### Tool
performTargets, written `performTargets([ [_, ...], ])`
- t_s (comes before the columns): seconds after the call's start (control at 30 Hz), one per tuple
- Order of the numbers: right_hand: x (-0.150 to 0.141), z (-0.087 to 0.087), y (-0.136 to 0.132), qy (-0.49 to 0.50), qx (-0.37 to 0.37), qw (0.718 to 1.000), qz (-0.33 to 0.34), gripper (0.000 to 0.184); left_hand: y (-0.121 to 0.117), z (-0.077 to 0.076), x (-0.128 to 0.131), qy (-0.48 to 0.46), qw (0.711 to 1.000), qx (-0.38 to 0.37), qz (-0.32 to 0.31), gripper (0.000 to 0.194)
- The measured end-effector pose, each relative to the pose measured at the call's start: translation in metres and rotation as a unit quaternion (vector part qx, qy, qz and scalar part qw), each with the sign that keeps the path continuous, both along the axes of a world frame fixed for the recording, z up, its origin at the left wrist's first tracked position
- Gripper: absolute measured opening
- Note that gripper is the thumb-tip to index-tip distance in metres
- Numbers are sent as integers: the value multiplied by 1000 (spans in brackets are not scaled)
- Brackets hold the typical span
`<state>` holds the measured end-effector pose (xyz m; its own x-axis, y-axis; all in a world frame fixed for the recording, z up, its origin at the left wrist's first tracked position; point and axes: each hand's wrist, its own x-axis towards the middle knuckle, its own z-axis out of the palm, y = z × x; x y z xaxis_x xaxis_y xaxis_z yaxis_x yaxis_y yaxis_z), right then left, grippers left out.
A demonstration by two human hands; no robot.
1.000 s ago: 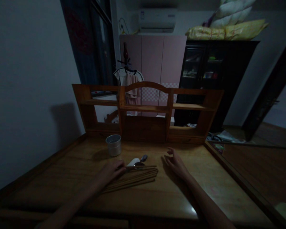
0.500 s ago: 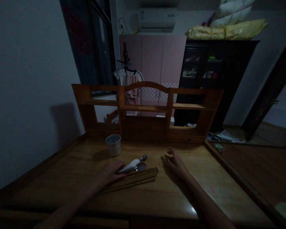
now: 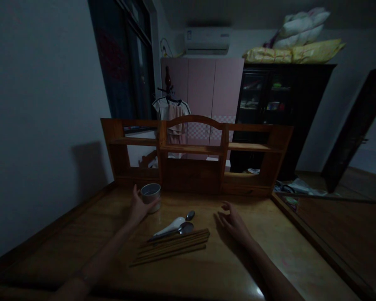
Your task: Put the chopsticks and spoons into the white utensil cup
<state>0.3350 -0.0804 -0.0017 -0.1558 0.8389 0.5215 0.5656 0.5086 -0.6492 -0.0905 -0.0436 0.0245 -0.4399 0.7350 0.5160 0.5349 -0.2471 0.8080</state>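
Note:
My left hand [image 3: 140, 207] is at a grey metal cup [image 3: 151, 193] standing upright on the desk. Its thumb lies across the cup's front, and a finger points up left of the rim, apart from it. I cannot tell whether the thumb touches the cup. In front of the cup lie a white soup spoon [image 3: 174, 224], a metal spoon [image 3: 186, 228] and another metal spoon [image 3: 190, 215]. Several brown chopsticks [image 3: 175, 246] lie nearer to me, roughly side by side. My right hand [image 3: 235, 221] is over the desk right of them, holding nothing, its fingers loosely bent and apart.
The wooden desk [image 3: 232, 267] has a raised edge on its right and a wooden shelf unit [image 3: 192, 149] along its back. A pale wall [image 3: 50, 146] borders the left side. Beyond stand a pink wardrobe [image 3: 200, 88] and a dark cabinet [image 3: 282, 133].
My left hand has left the spoons and moved up and back to the cup. My right hand has barely moved. The view has tilted slightly upward.

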Motion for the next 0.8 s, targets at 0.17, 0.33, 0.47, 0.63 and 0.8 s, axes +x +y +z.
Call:
performTargets([
  [0.17,2,-3,1,14,-1,1000,-1,47,14,-2,7,1,1000,-13,3,96],
  [0.33,0,3,0,46,-29,999,4,46,15,22,43,23,999,14,-30,80],
  [0.47,2,12,-2,82,-51,995,-19,41,14,41,105,54,988,48,-135,85],
  [0.63,11,19,-1,112,-7,993,-40,40,5,43,193,43,952,36,-300,99],
  [0.8,18,26,-2,80,68,994,-40,42,-1,23,252,-103,884,7,-456,89],
])
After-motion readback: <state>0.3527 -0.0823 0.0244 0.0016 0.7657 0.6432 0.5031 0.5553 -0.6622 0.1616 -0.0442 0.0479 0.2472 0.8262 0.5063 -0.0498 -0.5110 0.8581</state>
